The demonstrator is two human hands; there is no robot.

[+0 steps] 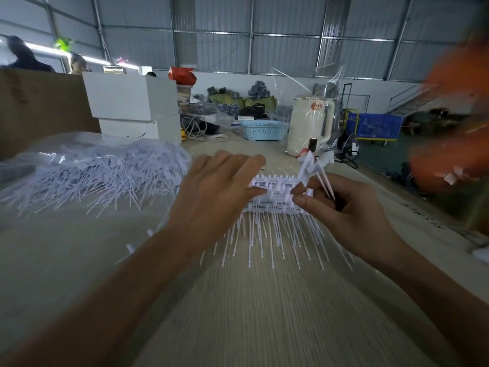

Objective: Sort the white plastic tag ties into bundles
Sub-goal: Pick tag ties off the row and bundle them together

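Note:
A stacked row of white tag ties (275, 207) lies on the table in front of me, heads lined up at the far side and thin tails fanning toward me. My left hand (211, 192) lies over its left end with fingers straight, thumb against the heads. My right hand (341, 207) pinches a few loose tag ties (312, 170) that stick up at the row's right end. A big loose heap of tag ties (100, 173) lies on clear plastic at the left.
Two stacked white boxes (132, 107) stand behind the heap, next to a brown cardboard wall (39, 109). Farther back are a blue basket (264, 129) and a cream kettle in a clear bag (309, 123). A blurred orange shape (455, 115) fills the right edge.

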